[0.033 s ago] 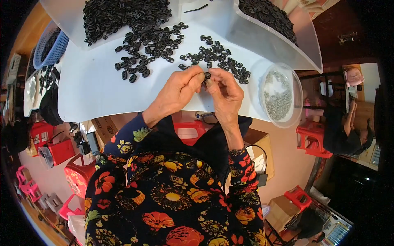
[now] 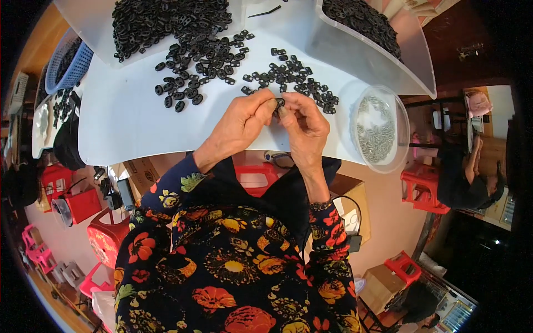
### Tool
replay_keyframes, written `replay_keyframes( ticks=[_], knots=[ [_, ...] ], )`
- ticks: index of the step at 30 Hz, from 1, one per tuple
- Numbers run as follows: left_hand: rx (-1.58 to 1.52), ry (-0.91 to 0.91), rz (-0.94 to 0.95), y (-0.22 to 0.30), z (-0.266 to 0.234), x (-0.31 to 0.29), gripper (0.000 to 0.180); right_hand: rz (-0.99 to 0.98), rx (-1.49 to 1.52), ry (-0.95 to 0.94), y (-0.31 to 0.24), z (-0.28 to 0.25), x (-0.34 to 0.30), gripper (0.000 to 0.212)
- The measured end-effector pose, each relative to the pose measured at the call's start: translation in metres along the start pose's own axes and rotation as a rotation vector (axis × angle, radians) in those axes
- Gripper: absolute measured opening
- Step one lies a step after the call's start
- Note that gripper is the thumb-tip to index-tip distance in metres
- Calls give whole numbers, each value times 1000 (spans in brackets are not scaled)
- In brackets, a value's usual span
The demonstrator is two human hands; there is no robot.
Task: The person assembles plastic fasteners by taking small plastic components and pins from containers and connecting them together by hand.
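Observation:
My left hand (image 2: pixel 244 119) and my right hand (image 2: pixel 304 125) meet over the front part of the white table (image 2: pixel 122 122). Between their pinched fingertips is a small black oval part (image 2: pixel 280 102) with a hole in it, mostly covered by the fingers. Both hands are closed on it. Just beyond them lies a loose group of small black two-holed pieces (image 2: pixel 300 77). Farther left, rounded black oval pieces (image 2: pixel 191 83) spread out from a big heap (image 2: pixel 166 28). To the right of my right hand stands a round clear tub (image 2: pixel 408 130) holding many small silvery metal pieces (image 2: pixel 375 139).
At the back right a translucent bin (image 2: pixel 366 64) holds more black parts. A blue basket (image 2: pixel 69 69) is at the far left. Red stools (image 2: pixel 108 236) and a cardboard box (image 2: pixel 383 286) stand on the floor. Another person (image 2: pixel 466 177) sits at the far right.

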State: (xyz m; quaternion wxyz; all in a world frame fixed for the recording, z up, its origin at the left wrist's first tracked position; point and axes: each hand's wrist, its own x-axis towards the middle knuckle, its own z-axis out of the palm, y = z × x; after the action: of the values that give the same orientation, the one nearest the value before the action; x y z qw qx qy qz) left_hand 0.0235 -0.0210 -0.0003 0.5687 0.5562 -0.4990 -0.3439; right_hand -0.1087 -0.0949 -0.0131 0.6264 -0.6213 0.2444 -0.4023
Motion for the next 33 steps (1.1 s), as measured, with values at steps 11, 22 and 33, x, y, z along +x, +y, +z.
replay_keyframes(
  ticks=[11, 22, 33],
  knots=[
    [28, 9, -21, -15, -2, 1, 27, 14, 26, -116, -3, 4, 1, 36],
    [97, -93, -4, -5, -13, 6, 26, 5, -96, -192, -1, -2, 1, 35],
    [134, -107, 46, -1, -16, 5, 20, 88, 77, -199, -2, -6, 3, 32]
  ],
)
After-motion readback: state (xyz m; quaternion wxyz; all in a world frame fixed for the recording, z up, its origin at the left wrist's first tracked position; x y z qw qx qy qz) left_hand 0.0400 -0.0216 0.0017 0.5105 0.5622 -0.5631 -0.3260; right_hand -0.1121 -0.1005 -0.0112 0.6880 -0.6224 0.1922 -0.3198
